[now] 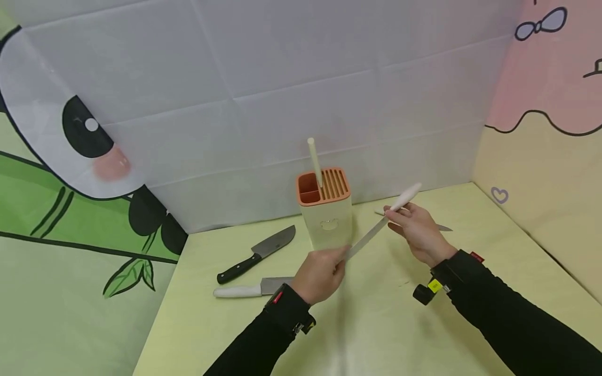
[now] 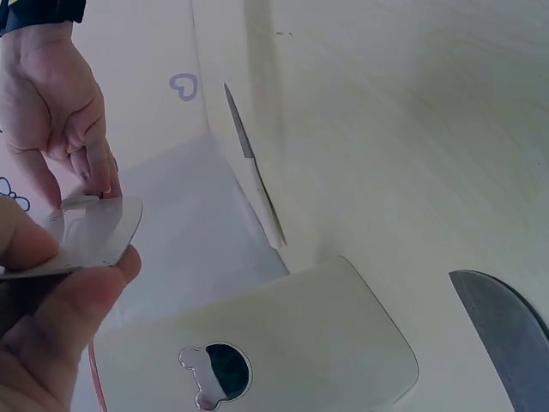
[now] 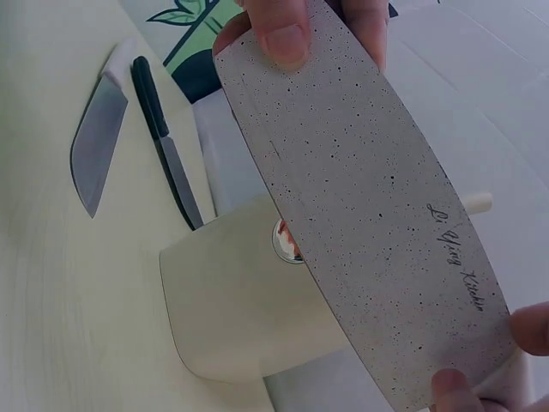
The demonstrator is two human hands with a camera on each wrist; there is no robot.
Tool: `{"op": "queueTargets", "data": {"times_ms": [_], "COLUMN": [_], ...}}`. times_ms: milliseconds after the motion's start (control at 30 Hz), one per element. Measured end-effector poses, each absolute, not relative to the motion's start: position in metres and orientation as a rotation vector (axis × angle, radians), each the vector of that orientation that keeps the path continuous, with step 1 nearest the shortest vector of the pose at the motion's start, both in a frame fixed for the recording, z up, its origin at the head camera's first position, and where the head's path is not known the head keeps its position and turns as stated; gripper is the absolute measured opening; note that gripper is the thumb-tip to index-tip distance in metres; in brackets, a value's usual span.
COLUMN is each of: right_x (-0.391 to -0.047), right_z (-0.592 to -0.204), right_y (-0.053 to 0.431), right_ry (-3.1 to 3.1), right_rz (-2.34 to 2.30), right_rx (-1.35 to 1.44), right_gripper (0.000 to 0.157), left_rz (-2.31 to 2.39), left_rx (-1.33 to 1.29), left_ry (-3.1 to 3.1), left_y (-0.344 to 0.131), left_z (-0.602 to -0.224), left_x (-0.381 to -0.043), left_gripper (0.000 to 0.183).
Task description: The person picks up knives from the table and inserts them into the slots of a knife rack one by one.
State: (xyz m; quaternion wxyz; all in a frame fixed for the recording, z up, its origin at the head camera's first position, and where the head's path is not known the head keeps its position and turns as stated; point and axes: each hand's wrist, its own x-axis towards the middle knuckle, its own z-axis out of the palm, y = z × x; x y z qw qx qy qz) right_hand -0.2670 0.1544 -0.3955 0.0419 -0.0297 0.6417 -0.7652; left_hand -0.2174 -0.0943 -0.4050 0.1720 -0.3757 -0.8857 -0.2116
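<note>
Between my two hands a wide-bladed kitchen knife (image 1: pixel 368 240) with a white handle is held up, tilted, in front of the knife block. Its speckled blade (image 3: pixel 360 206), lettered near one end, faces the right wrist camera. My left hand (image 1: pixel 320 274) pinches the blade's far end between thumb and fingers. With its thumb and fingers, my right hand (image 1: pixel 418 232) grips the knife where blade meets handle. The cream knife block (image 1: pixel 329 230) has an orange slotted top (image 1: pixel 336 185), and one cream handle (image 1: pixel 314 156) sticks up from it.
Left of the block lie a black-handled knife (image 1: pixel 240 267) and a white-handled knife (image 1: pixel 237 291), its blade partly hidden by my left hand. A smaller knife (image 2: pixel 253 172) lies behind my right hand. Printed cloth walls (image 1: pixel 301 89) enclose the yellow table (image 1: pixel 376 324).
</note>
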Motion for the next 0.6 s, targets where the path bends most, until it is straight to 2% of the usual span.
{"op": "queueTargets", "data": {"times_ms": [233,600], "right_x": [-0.2678,-0.2624], "right_z": [-0.3936,-0.3906], "right_y": [0.1521,0.1533], "right_ry": [1.881,1.906], "right_rz": [-2.472,-2.563], "right_rx": [-0.108,-0.113], "right_gripper": [0.044,0.046], "left_rz": [-0.558,-0.559], "left_rx": [-1.171,-1.3], "left_ry": [-2.64,-2.632], "left_y": [-0.0879,-0.0842], "left_z": [-0.4012,-0.4024], "left_x": [-0.2171,-0.217], "left_gripper": [0.041,0.041]}}
